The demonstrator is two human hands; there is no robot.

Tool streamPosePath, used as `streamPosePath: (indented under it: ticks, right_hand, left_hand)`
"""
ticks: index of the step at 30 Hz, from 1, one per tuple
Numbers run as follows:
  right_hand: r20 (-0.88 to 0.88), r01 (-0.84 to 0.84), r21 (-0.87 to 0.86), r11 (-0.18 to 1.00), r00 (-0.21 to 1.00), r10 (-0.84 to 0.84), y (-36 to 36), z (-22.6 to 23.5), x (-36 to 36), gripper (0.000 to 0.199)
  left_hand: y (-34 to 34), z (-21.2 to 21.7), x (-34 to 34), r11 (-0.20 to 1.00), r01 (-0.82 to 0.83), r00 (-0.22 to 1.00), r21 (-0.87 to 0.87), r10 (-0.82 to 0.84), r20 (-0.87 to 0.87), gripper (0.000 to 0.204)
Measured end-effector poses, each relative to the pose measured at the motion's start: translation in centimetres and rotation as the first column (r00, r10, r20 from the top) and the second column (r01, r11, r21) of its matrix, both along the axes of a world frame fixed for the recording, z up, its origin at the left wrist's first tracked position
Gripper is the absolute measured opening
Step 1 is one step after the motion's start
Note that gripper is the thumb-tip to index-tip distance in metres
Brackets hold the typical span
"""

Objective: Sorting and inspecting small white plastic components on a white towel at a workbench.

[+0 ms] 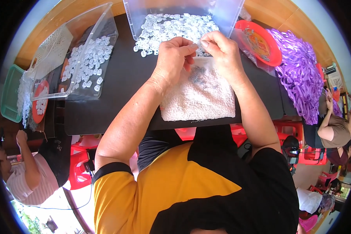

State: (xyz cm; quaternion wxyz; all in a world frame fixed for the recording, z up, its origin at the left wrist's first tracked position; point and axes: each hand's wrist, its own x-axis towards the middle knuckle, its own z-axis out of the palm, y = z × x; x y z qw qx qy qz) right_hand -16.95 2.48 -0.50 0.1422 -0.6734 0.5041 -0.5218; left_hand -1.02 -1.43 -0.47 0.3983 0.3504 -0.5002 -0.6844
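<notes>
At the near edge of the black bench lies a white terry towel, nubbly and roughly square, with loose threads along its near hem. On its far half sits a little heap of small dark metal bits, thin and tangled; their exact shape is too fine to tell.

Above the far edge of the towel the two hands meet. The left hand and the right hand are each pinched thumb to forefinger, fingertips almost touching one another, and between them they seem to hold a small translucent white plastic piece, mostly hidden by the fingers.

Just beyond the hands, at the far edge of the bench, stands a clear plastic bin with straight glossy walls, its floor strewn with many small white translucent plastic pieces, a few spilling out at its open near side. Toward the left edge a second clear bin is tilted on its side and holds more of the same pieces; a white perforated basket leans behind it. At the far right corner lies a round red-orange plate in clear wrap, and beside it a heap of shiny purple ribbon.
</notes>
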Motion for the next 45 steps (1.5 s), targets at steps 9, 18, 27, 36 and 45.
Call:
streamPosePath:
  ticks: [9,18,27,36,45]
  right_hand:
    - [-0.057,0.005,-0.028,1.000,0.998,-0.007,0.0,0.0,0.0,0.008]
    - [-0.095,0.000,-0.032,0.999,0.995,-0.003,0.2,0.3,0.0,0.008]
    - [-0.082,0.022,-0.013,1.000,0.996,-0.023,0.3,0.2,0.3,0.007]
    - [0.055,0.010,0.049,0.999,0.998,-0.013,0.4,-0.4,1.1,0.004]
    - [0.276,-0.039,0.180,0.983,0.961,-0.013,0.2,-0.9,1.6,0.009]
  left_hand:
    - [0.1,0.0,0.0,1.000,-0.013,1.000,0.007,0.013,0.001,0.011]
    - [0.1,-0.1,-0.1,1.000,-0.022,1.000,-0.019,0.023,0.015,0.011]
    - [0.4,0.0,-0.3,0.992,-0.048,0.994,-0.113,0.058,0.091,0.010]
    - [1.0,0.5,-0.4,0.978,-0.101,0.976,-0.181,0.133,0.174,0.009]
    - [0.5,0.1,-0.4,0.986,-0.132,0.983,-0.099,0.143,0.116,0.010]
